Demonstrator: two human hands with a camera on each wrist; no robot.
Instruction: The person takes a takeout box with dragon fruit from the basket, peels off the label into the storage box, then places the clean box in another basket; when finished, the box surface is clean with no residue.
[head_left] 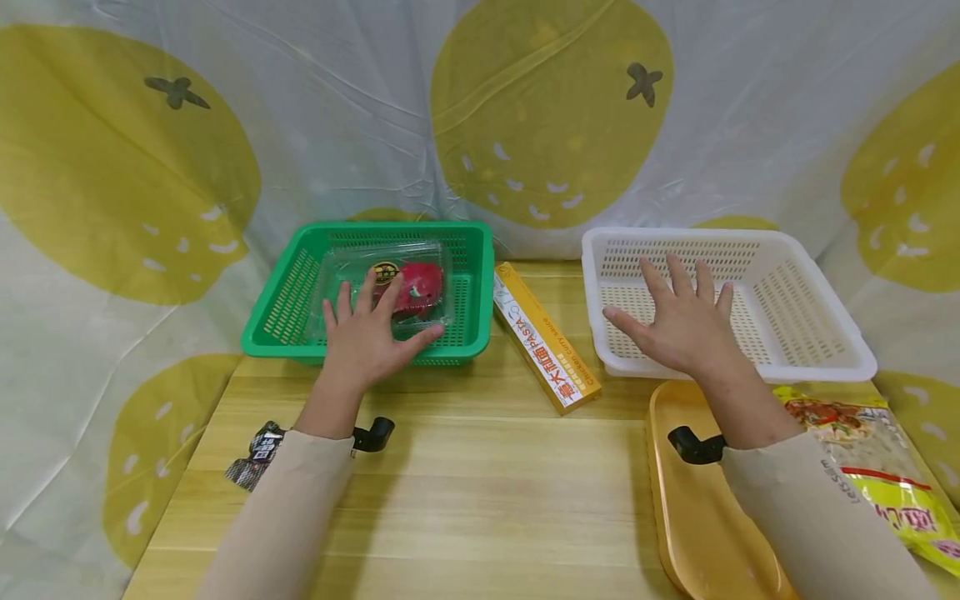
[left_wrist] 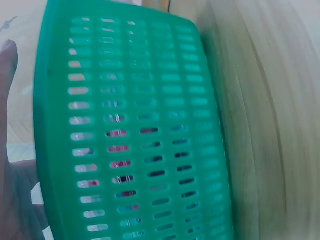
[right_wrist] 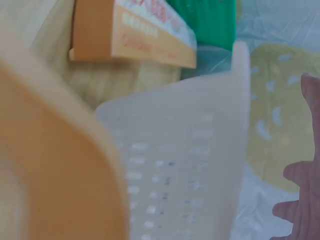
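My left hand (head_left: 363, 337) hovers over the front of a green basket (head_left: 262, 321), fingers spread and holding nothing. Inside that basket lies a clear plastic box (head_left: 337, 267) with a red item (head_left: 422, 286) in or under it; its kind is unclear. Above the front edge of a white basket (head_left: 817, 308) is my right hand (head_left: 686, 329), its fingers also spread and nothing in them. Between the two baskets a yellow pasta box (head_left: 543, 337) lies slantwise on the table. In the left wrist view the green basket's slotted side (left_wrist: 150, 125) stands beside the hand.
An orange tray (head_left: 697, 517) sits at the right front, partly under my right forearm. Right of it lies a yellow and clear food packet (head_left: 877, 467). A small black patterned packet (head_left: 258, 454) is near my left sleeve. A fruit-print cloth (head_left: 360, 108) hangs behind.
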